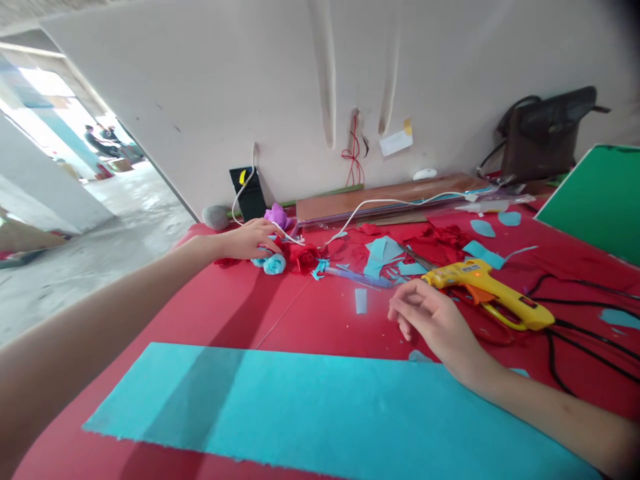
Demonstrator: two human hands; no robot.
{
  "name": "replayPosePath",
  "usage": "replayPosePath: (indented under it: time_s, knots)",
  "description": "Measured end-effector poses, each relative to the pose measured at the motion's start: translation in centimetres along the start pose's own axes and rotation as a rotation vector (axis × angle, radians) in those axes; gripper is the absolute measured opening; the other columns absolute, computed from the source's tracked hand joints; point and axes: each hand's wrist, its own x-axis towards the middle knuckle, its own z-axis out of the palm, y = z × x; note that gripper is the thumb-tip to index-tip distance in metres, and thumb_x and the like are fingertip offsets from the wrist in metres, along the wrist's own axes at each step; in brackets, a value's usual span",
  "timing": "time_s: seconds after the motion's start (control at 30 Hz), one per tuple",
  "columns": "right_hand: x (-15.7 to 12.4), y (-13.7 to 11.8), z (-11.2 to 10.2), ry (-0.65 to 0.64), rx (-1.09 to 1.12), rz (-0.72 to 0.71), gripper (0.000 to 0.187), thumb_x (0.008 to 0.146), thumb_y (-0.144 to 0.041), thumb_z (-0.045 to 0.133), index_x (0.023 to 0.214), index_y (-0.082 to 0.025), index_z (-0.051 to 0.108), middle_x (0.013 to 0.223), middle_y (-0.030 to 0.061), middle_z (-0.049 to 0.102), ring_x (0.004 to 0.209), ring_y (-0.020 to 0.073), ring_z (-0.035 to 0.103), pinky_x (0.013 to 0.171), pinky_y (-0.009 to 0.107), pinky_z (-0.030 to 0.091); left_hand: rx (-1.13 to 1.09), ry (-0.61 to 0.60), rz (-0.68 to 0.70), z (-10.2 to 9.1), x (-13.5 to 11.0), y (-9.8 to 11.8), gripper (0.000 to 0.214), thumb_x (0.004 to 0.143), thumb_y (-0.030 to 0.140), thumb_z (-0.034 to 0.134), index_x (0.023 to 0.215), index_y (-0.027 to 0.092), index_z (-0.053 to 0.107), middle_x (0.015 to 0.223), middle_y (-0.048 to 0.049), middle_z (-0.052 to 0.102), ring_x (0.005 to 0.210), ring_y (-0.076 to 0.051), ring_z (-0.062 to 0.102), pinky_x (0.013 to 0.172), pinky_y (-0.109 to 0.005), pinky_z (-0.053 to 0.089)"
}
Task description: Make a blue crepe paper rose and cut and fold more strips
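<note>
My left hand (pixel 253 239) reaches over a cluster of paper flowers at the table's far left side. Its fingers are apart, bent down onto a light blue paper rose (pixel 275 264); a second blue one lies partly hidden beneath them. A red paper rose (pixel 303 257) and a purple paper flower (pixel 277 215) lie beside that hand. With loosely bent fingers and nothing visible in them, my right hand (pixel 425 313) hovers over the red table, left of the yellow hot glue gun (pixel 493 293). A wide strip of blue crepe paper (pixel 300 407) lies flat in front of me.
Blue paper scraps (pixel 383 255), red scraps (pixel 443 241) and scissors (pixel 416 257) litter the table's middle. Black cables (pixel 595 337) run at right. A white cable (pixel 367 203) crosses the back. A green board (pixel 600 200) and brown bag (pixel 543 140) stand far right.
</note>
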Motion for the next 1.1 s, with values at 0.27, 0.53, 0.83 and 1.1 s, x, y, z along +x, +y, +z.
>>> replayPosePath:
  time_s: [0.27, 0.53, 0.83, 1.1]
  knots:
    - [0.0, -0.3, 0.0, -0.025, -0.038, 0.003, 0.02, 0.079, -0.036, 0.054, 0.072, -0.018, 0.048, 0.058, -0.002, 0.055, 0.042, 0.0073, 0.045, 0.042, 0.022, 0.037, -0.065, 0.394, -0.209, -1.2, -0.8, 0.9, 0.029, 0.077, 0.016, 0.043, 0.085, 0.018, 0.071, 0.101, -0.0074, 0.064, 0.096, -0.022, 0.051, 0.092, -0.038, 0.037]
    - [-1.8, -0.5, 0.1, -0.122, -0.324, -0.264, 0.014, 0.086, -0.025, 0.045, 0.087, -0.02, 0.058, 0.064, -0.0022, 0.061, 0.049, 0.0068, 0.051, 0.047, 0.017, 0.042, -0.779, 0.537, -0.251, 0.7, -0.1, 17.0, 0.022, 0.086, 0.024, 0.048, 0.098, 0.016, 0.064, 0.099, -0.0042, 0.067, 0.092, -0.015, 0.06, 0.084, -0.026, 0.046]
    - [-2.7, -1.2, 0.6, -0.112, -0.46, -0.643, 0.019, 0.08, -0.01, 0.052, 0.081, -0.022, 0.066, 0.056, -0.004, 0.062, 0.047, 0.0078, 0.057, 0.049, 0.016, 0.047, -1.079, 0.456, 0.113, 2.6, 0.3, 22.1, 0.023, 0.09, 0.022, 0.046, 0.088, 0.016, 0.068, 0.091, -0.0053, 0.069, 0.087, -0.013, 0.059, 0.083, -0.025, 0.045]
    - [-2.8, -1.4, 0.6, -0.086, -0.417, -0.644, 0.026, 0.078, -0.011, 0.053, 0.091, -0.026, 0.069, 0.056, -0.004, 0.064, 0.045, 0.0088, 0.057, 0.044, 0.019, 0.047, -1.204, 0.435, -0.065, 3.2, 0.2, 21.7, 0.015, 0.084, 0.018, 0.056, 0.089, 0.017, 0.07, 0.086, -0.0032, 0.071, 0.08, -0.013, 0.062, 0.073, -0.023, 0.047]
